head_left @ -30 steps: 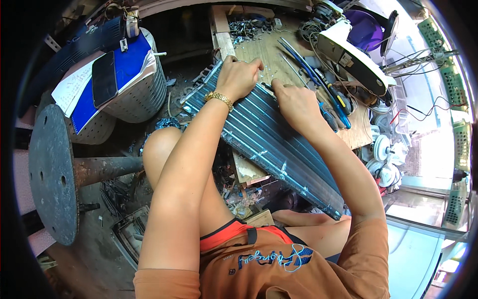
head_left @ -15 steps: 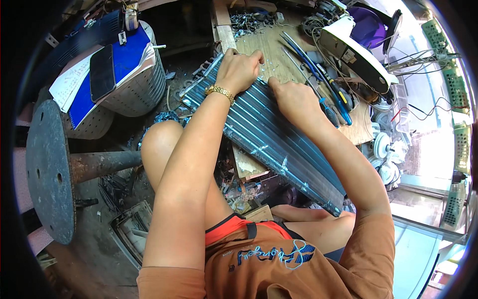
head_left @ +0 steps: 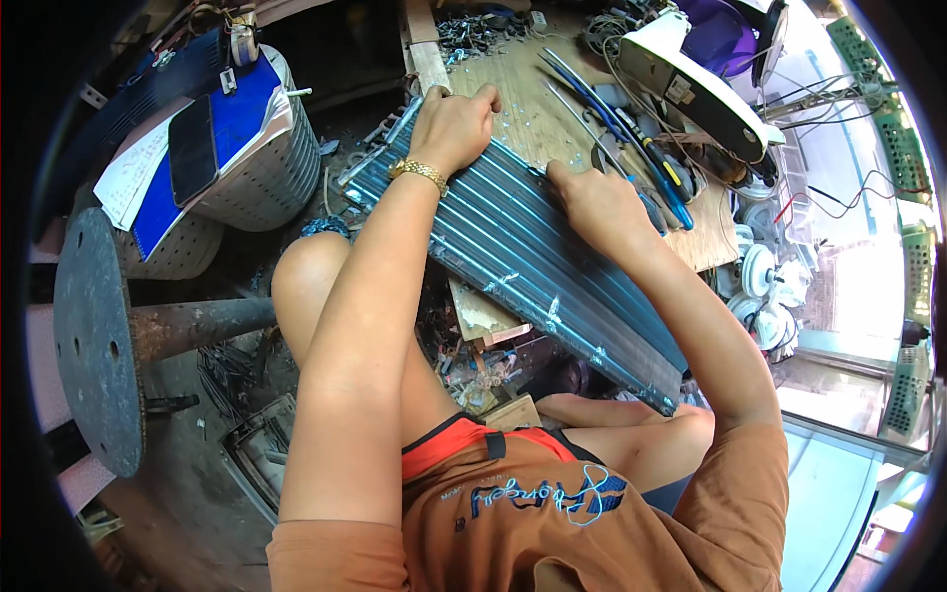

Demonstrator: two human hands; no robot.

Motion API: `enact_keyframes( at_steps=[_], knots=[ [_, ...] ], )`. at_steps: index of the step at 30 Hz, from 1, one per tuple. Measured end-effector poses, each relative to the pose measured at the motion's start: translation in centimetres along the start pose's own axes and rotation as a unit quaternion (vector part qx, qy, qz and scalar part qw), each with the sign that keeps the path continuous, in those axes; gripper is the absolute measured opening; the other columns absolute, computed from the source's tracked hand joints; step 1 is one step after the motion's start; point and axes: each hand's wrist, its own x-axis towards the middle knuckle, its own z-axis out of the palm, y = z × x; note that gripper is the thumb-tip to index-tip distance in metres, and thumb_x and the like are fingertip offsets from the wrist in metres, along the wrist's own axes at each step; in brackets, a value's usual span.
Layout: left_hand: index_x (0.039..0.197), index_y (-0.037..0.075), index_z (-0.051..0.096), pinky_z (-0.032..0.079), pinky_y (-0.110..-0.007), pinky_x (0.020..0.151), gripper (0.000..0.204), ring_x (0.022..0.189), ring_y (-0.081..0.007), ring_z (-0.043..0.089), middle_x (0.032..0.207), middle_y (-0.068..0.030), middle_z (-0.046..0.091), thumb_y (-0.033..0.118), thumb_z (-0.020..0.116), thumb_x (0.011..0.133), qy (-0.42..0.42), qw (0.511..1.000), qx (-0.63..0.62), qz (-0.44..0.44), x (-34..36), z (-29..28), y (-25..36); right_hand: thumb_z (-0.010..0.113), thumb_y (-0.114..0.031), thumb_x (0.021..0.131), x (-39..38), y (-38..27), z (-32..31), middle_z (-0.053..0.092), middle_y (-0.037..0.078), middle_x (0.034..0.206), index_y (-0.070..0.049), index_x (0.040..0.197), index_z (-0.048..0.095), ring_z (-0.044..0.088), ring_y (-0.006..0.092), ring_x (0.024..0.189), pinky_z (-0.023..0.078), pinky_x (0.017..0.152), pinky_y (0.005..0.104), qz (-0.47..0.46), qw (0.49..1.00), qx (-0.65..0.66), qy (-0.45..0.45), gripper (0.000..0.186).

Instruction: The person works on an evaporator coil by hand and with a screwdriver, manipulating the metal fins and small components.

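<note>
My left hand (head_left: 452, 128) holds the far edge of the finned metal panel (head_left: 533, 237), its fingers curled over that edge. My right hand (head_left: 597, 202) is at the same edge, to the right of the left hand, with its fingers bent inward. A small dark tip (head_left: 540, 172) shows beside its thumb; I cannot tell what it belongs to, nor how tightly the hand is closed.

The panel slants from under the left hand toward me and to the right, passing below the right hand. It lies partly over the wooden surface (head_left: 503, 81) and overhangs its near edge.

Just below the left hand I note a gold-coloured band (head_left: 422, 173). Beyond that hand lies a heap of small metal pieces (head_left: 472, 37). Right of the right hand is a blue-and-yellow-handled tool (head_left: 674, 182); farther beyond stands a white casing (head_left: 656, 44).

Well left of the left hand, a perforated drum (head_left: 266, 173) carries a blue notebook (head_left: 237, 104) and a dark phone (head_left: 192, 150).
</note>
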Motion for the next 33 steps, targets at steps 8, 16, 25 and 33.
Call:
enact_keyframes(
  at_steps=[8, 16, 25, 33],
  knots=[
    [0.112, 0.018, 0.066, 0.046, -0.047, 0.099, 0.016, 0.076, -0.0320, 0.072, 0.075, -0.0090, 0.075, 0.018, 0.052, 0.104, 0.004, 1.000, 0.004, 0.006, -0.1, -0.2, 0.1, 0.054, -0.018, 0.104, -2.3, 1.3, 0.4, 0.075, 0.024, 0.088, -0.009, 0.118, 0.062, 0.075, 0.0456, 0.088, 0.058, 0.072, 0.0578, 0.010, 1.000, -0.001, -0.012, 0.018],
    [0.110, 0.018, 0.068, 0.046, -0.047, 0.097, 0.014, 0.077, -0.0336, 0.073, 0.078, -0.0124, 0.077, 0.019, 0.056, 0.102, 0.000, 1.000, 0.005, 0.005, 0.0, -0.2, 0.1, 0.054, -0.018, 0.104, -4.5, 2.6, 0.9, 0.074, 0.024, 0.083, -0.009, 0.116, 0.061, 0.075, 0.0454, 0.082, 0.058, 0.069, 0.0573, 0.019, 1.000, -0.010, -0.012, 0.017],
    [0.109, 0.017, 0.068, 0.047, -0.047, 0.097, 0.015, 0.075, -0.0325, 0.071, 0.072, -0.0094, 0.074, 0.019, 0.053, 0.104, 0.017, 1.000, 0.000, 0.012, -0.2, -0.1, 0.0, 0.053, -0.016, 0.103, -6.7, 3.3, 1.0, 0.073, 0.023, 0.081, -0.009, 0.115, 0.060, 0.074, 0.0444, 0.080, 0.056, 0.066, 0.0575, 0.020, 1.000, -0.021, 0.002, 0.015],
    [0.108, 0.017, 0.069, 0.046, -0.047, 0.095, 0.016, 0.075, -0.0339, 0.071, 0.073, -0.0111, 0.074, 0.019, 0.053, 0.104, 0.019, 1.000, 0.007, 0.017, -0.1, -0.2, 0.3, 0.054, -0.016, 0.102, -7.7, 3.6, 1.5, 0.073, 0.021, 0.079, -0.012, 0.118, 0.059, 0.075, 0.0426, 0.078, 0.057, 0.065, 0.0560, 0.031, 0.999, -0.037, 0.007, 0.018]
  ],
)
